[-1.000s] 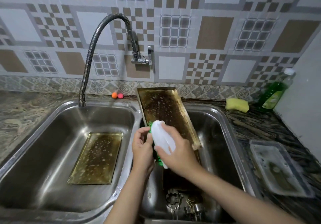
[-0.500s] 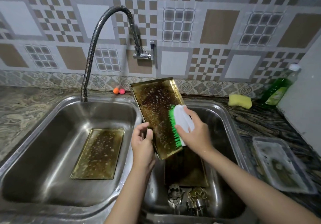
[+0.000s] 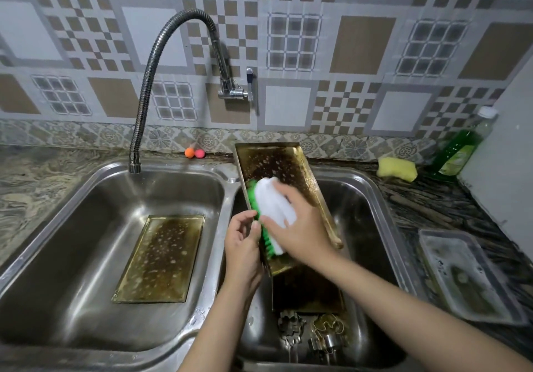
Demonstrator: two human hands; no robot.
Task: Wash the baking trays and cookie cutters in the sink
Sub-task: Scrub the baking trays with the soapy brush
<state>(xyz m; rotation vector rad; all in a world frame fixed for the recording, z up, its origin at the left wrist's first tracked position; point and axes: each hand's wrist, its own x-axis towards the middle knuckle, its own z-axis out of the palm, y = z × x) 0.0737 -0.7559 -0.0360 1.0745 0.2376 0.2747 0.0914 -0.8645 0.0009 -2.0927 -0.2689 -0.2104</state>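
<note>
A soapy gold baking tray [image 3: 277, 166] is tilted up over the right sink basin [image 3: 372, 215]. My left hand [image 3: 242, 244] grips its lower left edge. My right hand [image 3: 300, 227] holds a white scrub brush [image 3: 274, 207] with green bristles pressed on the tray's lower left part. A second gold tray [image 3: 161, 259] lies flat in the left basin [image 3: 86, 227]. A third tray [image 3: 305, 291] lies flat in the right basin under the tilted one. Several metal cookie cutters [image 3: 311, 331] sit at the front of the right basin.
A flexible faucet [image 3: 150, 77] hangs over the left basin, no water running. On the right counter are a yellow sponge [image 3: 397, 168], a green dish soap bottle [image 3: 464, 146] and a clear plastic container [image 3: 467, 273]. Two small orange and pink balls [image 3: 193, 153] lie by the wall.
The brush moved from the tray's lower part to its right side, then back to the lower left near my left hand. The tray's tilt shifted slightly.
</note>
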